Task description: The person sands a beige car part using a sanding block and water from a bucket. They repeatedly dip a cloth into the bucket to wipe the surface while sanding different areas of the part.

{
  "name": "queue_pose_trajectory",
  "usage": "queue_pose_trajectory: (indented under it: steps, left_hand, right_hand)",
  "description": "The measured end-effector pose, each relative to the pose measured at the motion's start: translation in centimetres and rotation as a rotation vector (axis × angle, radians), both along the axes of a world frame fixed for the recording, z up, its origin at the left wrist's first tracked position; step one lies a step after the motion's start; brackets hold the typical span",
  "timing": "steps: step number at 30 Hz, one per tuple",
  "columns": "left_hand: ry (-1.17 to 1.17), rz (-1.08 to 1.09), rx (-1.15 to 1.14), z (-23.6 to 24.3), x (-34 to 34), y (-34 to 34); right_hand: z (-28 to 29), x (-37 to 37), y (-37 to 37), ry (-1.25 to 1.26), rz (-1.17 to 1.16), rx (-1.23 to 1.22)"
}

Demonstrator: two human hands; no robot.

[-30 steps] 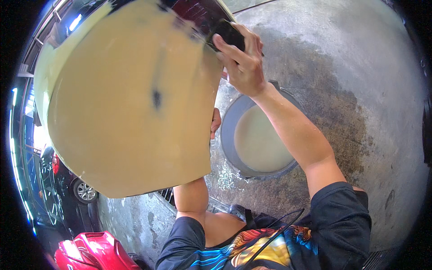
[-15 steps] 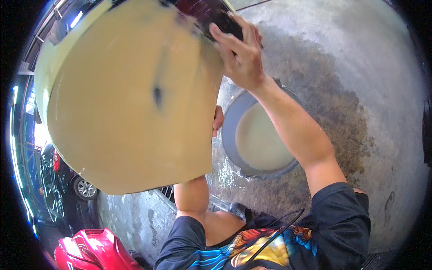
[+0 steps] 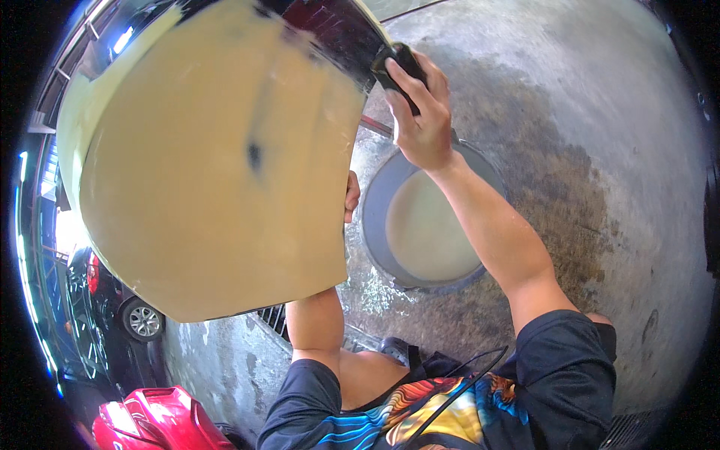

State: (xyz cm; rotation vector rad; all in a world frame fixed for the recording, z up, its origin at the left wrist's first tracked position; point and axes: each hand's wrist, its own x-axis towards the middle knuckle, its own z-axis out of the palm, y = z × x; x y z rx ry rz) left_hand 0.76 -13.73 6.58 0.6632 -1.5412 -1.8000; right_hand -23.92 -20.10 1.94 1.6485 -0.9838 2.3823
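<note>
A large curved car body panel, coated mostly in beige with a dark smudge near its middle, fills the left and centre. Its top right part is dark red and black, with scratches. My right hand grips a black sanding block at the panel's upper right edge; the block touches or overlaps that edge. From underneath, my left hand holds the panel's right edge. Only its curled fingers show, and the rest of it is hidden behind the panel.
A grey round tub of cloudy water stands on the wet concrete floor below my right forearm. At lower left are a glossy red part and a dark car with a silver wheel. A floor grate lies below the panel.
My right hand has moved right and slightly down with the sanding block, from the dark red corner to the panel's edge. The panel's right edge has shifted slightly left with my left hand.
</note>
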Motion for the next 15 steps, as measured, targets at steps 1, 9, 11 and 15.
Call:
queue_pose_trajectory:
  steps: [1, 9, 11, 15]
  left_hand:
    - [-0.063, -0.009, 0.032, 0.2, 0.2, -0.5]
    - [0.155, 0.296, 0.047, 0.0, -1.9, 2.3]
    - [-0.023, 0.353, -0.075, 0.6, -2.0, 3.1]
    - [0.125, 0.086, -0.099, 1.3, -1.8, 1.7]
  right_hand:
    - [1.3, 0.1, -0.6, 0.011, 0.002, -0.029]
    - [5.1, 2.6, -2.5, 0.113, -0.006, -0.078]
    - [3.0, 2.0, -1.1, 0.150, 0.021, -0.020]
    - [-0.2, 1.8, -0.1, 0.143, -0.004, 0.059]
